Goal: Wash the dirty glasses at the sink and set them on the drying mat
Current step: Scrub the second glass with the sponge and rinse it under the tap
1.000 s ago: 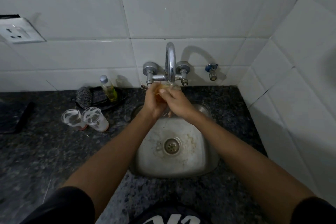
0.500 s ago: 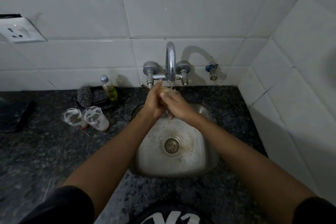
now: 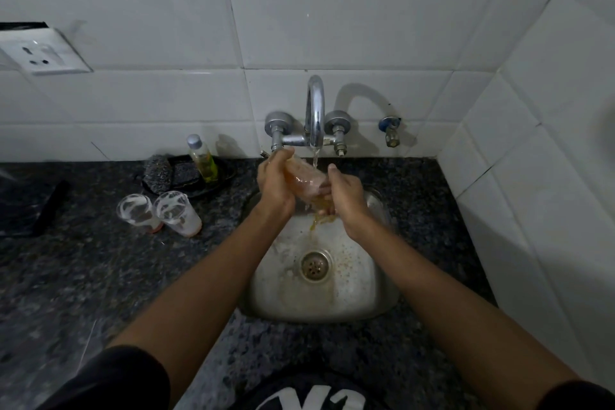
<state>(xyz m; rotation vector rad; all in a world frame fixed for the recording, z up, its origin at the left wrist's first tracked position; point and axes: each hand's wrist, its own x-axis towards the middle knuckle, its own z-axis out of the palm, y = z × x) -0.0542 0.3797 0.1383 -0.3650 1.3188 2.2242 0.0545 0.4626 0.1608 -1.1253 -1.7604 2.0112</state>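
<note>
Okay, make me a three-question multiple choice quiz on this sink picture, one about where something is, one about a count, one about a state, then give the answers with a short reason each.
1. Where do the soapy glasses stand?
A. In the sink basin
B. On the counter left of the sink
C. On the wall socket

2. How many glasses stand on the counter?
A. Two
B. Four
C. None

3. What state is the tap in?
A. Off and dry
B. Running
C. Removed from the wall

Answers:
1. B, they stand on the dark counter left of the sink, in front of the soap bottle.
2. A, two foam-streaked glasses stand side by side.
3. B, a stream falls from the spout onto the glass that the left hand and right hand hold tilted, and brownish water spills into the basin.
</note>
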